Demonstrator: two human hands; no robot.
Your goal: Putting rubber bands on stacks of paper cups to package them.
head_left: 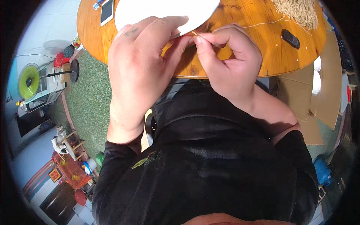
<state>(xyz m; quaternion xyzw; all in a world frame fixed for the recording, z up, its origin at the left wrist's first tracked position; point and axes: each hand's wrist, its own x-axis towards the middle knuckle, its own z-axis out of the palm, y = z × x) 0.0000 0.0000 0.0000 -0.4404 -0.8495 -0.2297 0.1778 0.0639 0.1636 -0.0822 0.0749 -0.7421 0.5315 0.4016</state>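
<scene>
At the tabletop's near edge: that's where both hands are, over the round wooden tabletop (pixel 270 60), just left of its middle.
White disc: the flat white disc (pixel 150 8) reaches out of view at the top; can't tell if its far side rests on the wood.
Left hand: the left hand (pixel 140 52) grips the disc's near rim, fingers bent over the top, thumb down by the underside.
Right hand: the right hand (pixel 234 50) has thumb and index pinched on a short tan string end (pixel 195 33), right by the disc's rim and next to the left thumb.
Yarn: a loose tan yarn bundle (pixel 298 14) lies by the far right edge, and a thin strand (pixel 262 24) runs from it toward the right hand. Can't tell if it joins the pinched bit, the fingers cover it.
Phone: white phone (pixel 107 12), dark screen, near the left edge, just beside the disc.
Black gadget: small oval black gadget (pixel 290 39) near the right edge, below the yarn.
Floor stuff: green fan (pixel 29 81) off to the left, flattened cardboard (pixel 294 88) past the right edge.
</scene>
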